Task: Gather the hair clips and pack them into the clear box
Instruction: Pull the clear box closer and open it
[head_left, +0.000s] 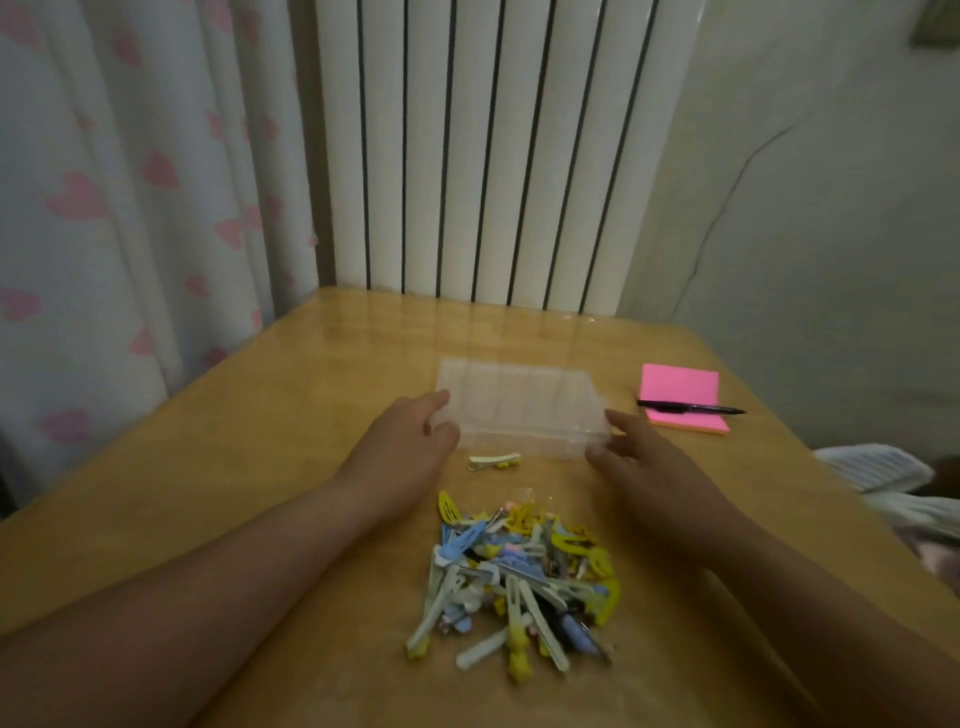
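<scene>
Clear box (519, 400) on table (260, 441), looks empty. Left hand (405, 441) and right hand (644, 467) pinch its ends, likely to open it. Clip pile (519, 577) sits nearer, stray clip (493, 461) just beside box.

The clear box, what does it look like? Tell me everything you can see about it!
The clear box is a flat, see-through plastic rectangle, split by dividers into a row of compartments, and no clips show inside. It lies flat on the wooden table, beyond the pile of hair clips, with one loose clip just in front. The left hand holds its left end and the right hand its right end.
</scene>
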